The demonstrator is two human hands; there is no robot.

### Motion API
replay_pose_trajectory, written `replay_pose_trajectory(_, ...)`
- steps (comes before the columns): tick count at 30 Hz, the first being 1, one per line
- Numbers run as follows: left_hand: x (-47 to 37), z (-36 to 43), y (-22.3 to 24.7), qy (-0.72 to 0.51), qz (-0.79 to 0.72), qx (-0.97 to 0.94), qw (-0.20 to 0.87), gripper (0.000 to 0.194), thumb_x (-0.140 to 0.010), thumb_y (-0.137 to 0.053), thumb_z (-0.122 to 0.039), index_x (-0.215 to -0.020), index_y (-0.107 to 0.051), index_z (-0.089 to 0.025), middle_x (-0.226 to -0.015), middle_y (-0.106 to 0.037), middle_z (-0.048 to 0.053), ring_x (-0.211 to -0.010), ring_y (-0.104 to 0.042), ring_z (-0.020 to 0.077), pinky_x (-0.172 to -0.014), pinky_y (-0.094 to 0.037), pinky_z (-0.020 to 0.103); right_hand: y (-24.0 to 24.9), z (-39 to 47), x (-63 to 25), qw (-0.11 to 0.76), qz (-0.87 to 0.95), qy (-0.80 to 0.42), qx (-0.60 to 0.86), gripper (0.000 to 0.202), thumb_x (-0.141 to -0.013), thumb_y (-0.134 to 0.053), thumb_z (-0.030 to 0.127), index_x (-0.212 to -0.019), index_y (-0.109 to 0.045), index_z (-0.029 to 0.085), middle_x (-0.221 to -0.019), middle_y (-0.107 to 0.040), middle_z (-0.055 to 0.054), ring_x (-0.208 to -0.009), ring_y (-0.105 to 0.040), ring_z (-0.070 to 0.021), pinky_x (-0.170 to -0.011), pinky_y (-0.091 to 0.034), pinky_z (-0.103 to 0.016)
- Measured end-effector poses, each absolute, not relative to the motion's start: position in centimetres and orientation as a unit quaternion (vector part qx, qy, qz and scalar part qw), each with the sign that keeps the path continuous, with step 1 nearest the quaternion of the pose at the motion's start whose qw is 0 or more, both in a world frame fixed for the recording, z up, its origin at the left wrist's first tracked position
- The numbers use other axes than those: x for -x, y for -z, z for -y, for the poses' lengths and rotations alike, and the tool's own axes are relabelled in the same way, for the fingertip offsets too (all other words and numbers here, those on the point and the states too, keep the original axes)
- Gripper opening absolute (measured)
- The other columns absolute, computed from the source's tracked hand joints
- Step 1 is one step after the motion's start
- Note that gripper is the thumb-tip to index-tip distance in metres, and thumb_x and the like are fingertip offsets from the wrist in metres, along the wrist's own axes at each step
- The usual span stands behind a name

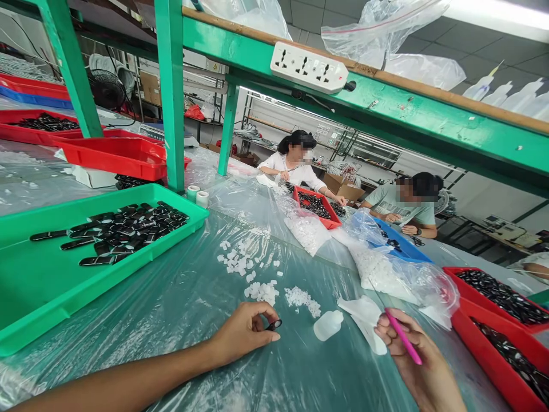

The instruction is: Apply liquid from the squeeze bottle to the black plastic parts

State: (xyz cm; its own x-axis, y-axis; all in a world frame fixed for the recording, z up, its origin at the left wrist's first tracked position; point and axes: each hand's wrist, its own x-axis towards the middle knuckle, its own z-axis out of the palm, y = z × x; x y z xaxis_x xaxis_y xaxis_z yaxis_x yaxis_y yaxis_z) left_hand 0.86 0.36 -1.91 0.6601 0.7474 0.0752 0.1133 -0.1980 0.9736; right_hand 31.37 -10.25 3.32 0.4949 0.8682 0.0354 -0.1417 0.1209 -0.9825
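My left hand (246, 335) pinches a small black part (274, 325) between thumb and fingers, just above the plastic-covered table. My right hand (414, 349) holds a pink pen-like tool (403, 336), whose thin tip points up and left. Between the hands a small white bottle (328, 325) lies tilted on its side. Right of it is a crumpled white cloth or paper (363, 320), close to my right fingers. Loose white pieces (261, 292) and a pile of smaller white bits (302, 300) lie beyond my left hand.
A green tray (38, 309) with black parts (132, 229) stands left. Red trays (493, 343) of black parts are at right. Clear bags of white pieces (381, 274) lie farther back. Overhead runs a green shelf frame (240, 51). Two people sit across the table.
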Motion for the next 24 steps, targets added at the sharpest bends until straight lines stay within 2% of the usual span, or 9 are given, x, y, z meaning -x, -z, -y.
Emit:
replay_pose_trajectory(4, -0.8, -0.4, 1.8, -0.282, -0.296, -0.718, 0.563, 0.023, -0.073, -0.065, -0.034, -0.086, -0.063, -0.015, -0.07, -0.057, 0.0, -0.058, -0.048, 0.0106, -0.05, -0.033, 0.018, -3.1, 9.5, -27.4, 0.663, 0.426, -0.34, 0.513, 0.033, -0.066, -0.072, 0.032, -0.098, -0.064, 0.025, -0.086, -0.067, -0.003, -0.083, -0.063, -0.0198, -0.083, -0.048, -0.033)
replay_pose_trajectory(9, -0.8, -0.4, 1.6, -0.274, -0.298, -0.719, 0.565, 0.023, -0.073, -0.065, -0.035, -0.085, -0.062, -0.015, -0.071, -0.056, 0.0, -0.058, -0.047, 0.0105, -0.05, -0.033, 0.019, -2.6, 9.9, -22.3, 0.638, 0.459, -0.185, 0.59, 0.018, -0.078, -0.061, 0.036, -0.089, -0.063, 0.023, -0.075, -0.067, -0.003, -0.082, -0.062, -0.0223, -0.075, -0.048, -0.033)
replay_pose_trajectory(11, -0.9, -0.4, 1.5, -0.271, -0.297, -0.719, 0.567, 0.024, -0.073, -0.065, -0.035, -0.085, -0.062, -0.015, -0.068, -0.055, -0.001, -0.057, -0.046, 0.0103, -0.049, -0.032, 0.018, -2.4, 10.1, -20.4, 0.631, 0.479, -0.149, 0.592, 0.018, -0.081, -0.055, 0.038, -0.084, -0.065, 0.022, -0.072, -0.066, -0.004, -0.079, -0.061, -0.023, -0.072, -0.048, -0.033)
replay_pose_trajectory(17, -1.0, -0.5, 1.7, -0.279, -0.302, -0.72, 0.559, 0.023, -0.071, -0.067, -0.033, -0.084, -0.062, -0.014, -0.068, -0.055, -0.001, -0.057, -0.045, 0.0098, -0.049, -0.031, 0.018, -1.8, 10.1, -17.1, 0.64, 0.54, -0.164, 0.521, 0.018, -0.083, -0.054, 0.035, -0.076, -0.065, 0.023, -0.06, -0.059, -0.001, -0.056, -0.054, -0.0164, -0.056, -0.044, -0.027)
replay_pose_trajectory(24, -1.0, -0.3, 1.6, -0.276, -0.307, -0.725, 0.552, 0.023, -0.071, -0.067, -0.033, -0.083, -0.063, -0.014, -0.066, -0.056, -0.001, -0.056, -0.045, 0.0099, -0.049, -0.031, 0.017, -1.6, 9.8, -16.5, 0.619, 0.549, -0.175, 0.534, 0.016, -0.083, -0.053, 0.03, -0.076, -0.065, 0.022, -0.059, -0.058, 0.001, -0.054, -0.053, -0.0139, -0.053, -0.041, -0.024)
